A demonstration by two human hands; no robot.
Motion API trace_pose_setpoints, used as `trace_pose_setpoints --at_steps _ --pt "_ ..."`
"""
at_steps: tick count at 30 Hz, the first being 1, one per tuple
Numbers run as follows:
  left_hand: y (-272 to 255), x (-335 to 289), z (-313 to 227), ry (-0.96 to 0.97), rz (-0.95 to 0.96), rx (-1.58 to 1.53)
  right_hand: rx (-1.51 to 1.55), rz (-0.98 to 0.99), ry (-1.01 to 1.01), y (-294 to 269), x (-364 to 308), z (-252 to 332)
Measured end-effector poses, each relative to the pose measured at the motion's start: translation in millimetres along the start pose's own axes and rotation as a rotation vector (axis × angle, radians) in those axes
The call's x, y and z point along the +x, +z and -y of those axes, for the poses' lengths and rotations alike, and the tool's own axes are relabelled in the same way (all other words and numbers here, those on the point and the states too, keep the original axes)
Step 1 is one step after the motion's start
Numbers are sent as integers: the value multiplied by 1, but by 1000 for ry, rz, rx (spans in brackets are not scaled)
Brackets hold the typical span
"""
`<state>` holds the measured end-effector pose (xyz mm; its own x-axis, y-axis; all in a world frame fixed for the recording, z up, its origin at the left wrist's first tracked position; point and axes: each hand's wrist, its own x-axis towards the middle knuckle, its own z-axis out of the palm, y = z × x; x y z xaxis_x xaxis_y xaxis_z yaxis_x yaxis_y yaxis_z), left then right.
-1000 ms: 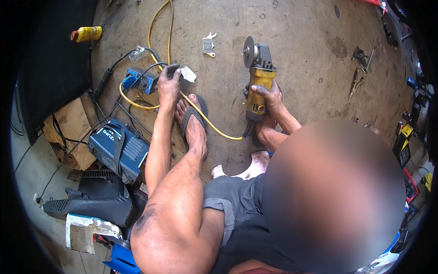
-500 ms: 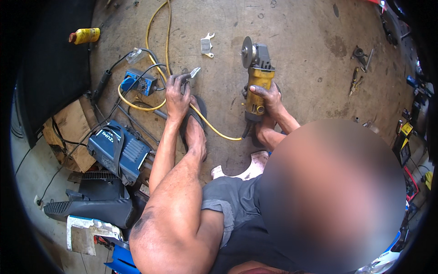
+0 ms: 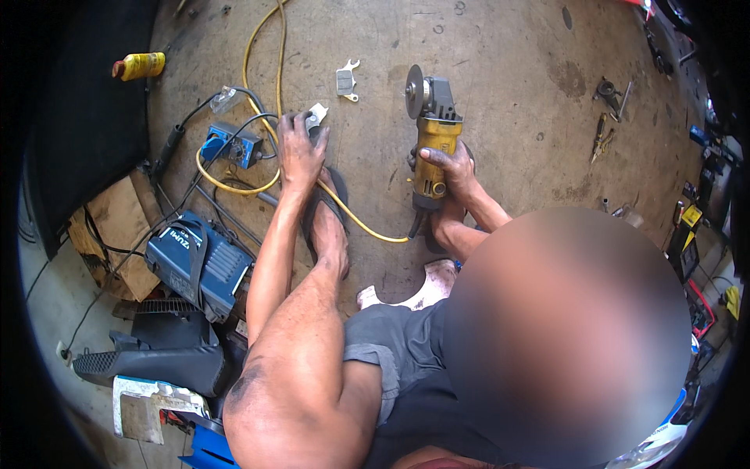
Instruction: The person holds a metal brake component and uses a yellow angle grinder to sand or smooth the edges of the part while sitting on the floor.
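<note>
My right hand [image 3: 453, 170] is wrapped round the yellow body of an angle grinder [image 3: 439, 144], its thumb lying across the casing. The grinder's disc [image 3: 415, 92] points away from me, at the tool's far left side. My left hand [image 3: 299, 148], above my left foot, pinches a small silvery brake pad [image 3: 316, 116] by its near end; the fingers partly cover it. A second brake pad [image 3: 346, 80], with a grey block on a pale metal plate, lies flat on the floor between the hands and farther off.
A yellow cord [image 3: 361, 224] runs from the grinder past my left foot. To the left are a blue control box [image 3: 234, 146], a blue welding machine [image 3: 199, 258] and a yellow bottle [image 3: 143, 66]. Tools, including pliers [image 3: 600, 141], lie on the right. A blurred round patch hides the lower right.
The brake pad in my left hand has turned, showing a broader face, and the fingers have shifted round it. My right hand keeps its hold on the grinder. The whole view has shifted slightly.
</note>
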<state>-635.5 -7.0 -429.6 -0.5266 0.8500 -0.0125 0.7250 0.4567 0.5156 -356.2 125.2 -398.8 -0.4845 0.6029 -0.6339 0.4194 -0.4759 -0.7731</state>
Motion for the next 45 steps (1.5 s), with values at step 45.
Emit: trace_pose_setpoints --at_steps 45 --pt "-7 14 -43 -369 -123 -637 -340 -70 20 11 -6 31"
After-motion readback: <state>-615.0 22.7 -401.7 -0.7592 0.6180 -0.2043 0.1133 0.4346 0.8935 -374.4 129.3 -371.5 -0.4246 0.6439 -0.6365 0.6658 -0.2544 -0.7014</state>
